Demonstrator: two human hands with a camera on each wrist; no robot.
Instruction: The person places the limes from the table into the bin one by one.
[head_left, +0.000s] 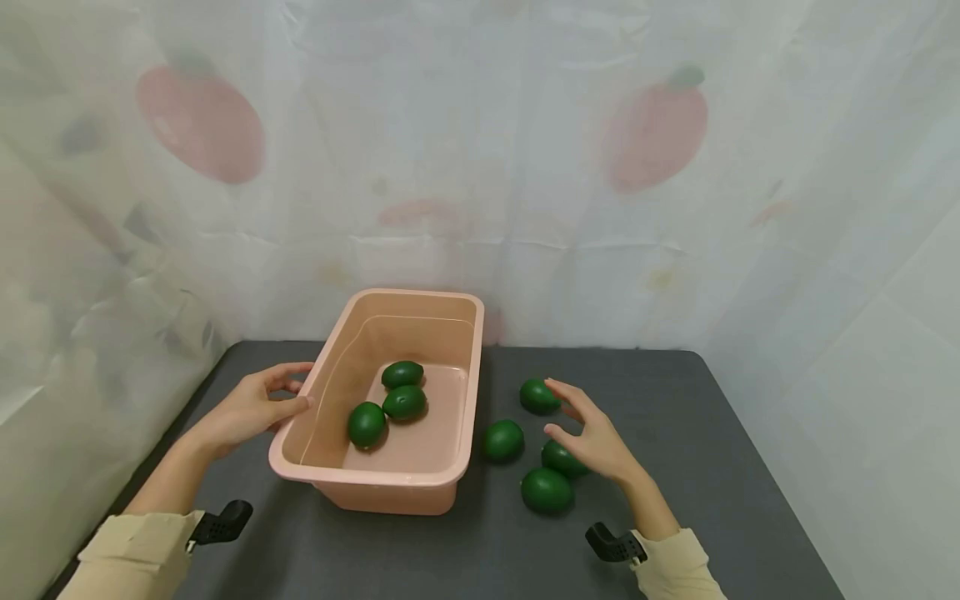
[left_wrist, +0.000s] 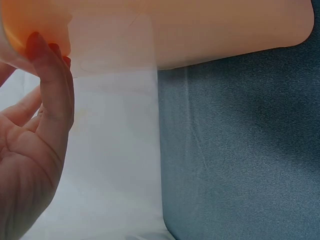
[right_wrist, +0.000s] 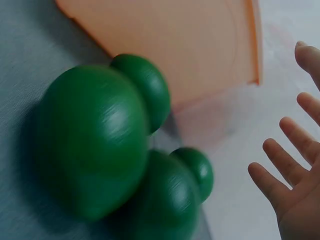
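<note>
The left hand [head_left: 251,410] rests against the left wall of the pink tub [head_left: 459,392], its fingers straight and its fingertips touching the rim; in the left wrist view the fingertips [left_wrist: 44,47] press on the tub's [left_wrist: 200,30] outer wall without curling round it. The right hand [head_left: 594,433] hovers to the right of the tub with its fingers spread and relaxed, holding nothing; the right wrist view shows the same spread fingers [right_wrist: 287,165] well clear of any fruit.

The tub stands on a dark grey table [head_left: 720,467], its long side running away from the person. Inside it lie three green limes: one [head_left: 402,374] towards the far end, one [head_left: 405,402] just in front of it and touching it, and one [head_left: 366,424] nearer the left wall.

Four more limes lie on the table to the right of the tub. One [head_left: 502,441] sits just beside the tub's right wall. Another [head_left: 538,396] lies farther back, just beside the right hand's fingertips. A third [head_left: 558,457] is partly hidden under the right palm, and the fourth [head_left: 547,491] lies nearest the person, close to the right wrist.

A pale curtain [head_left: 480,167] printed with faded red fruit hangs behind the tub.
</note>
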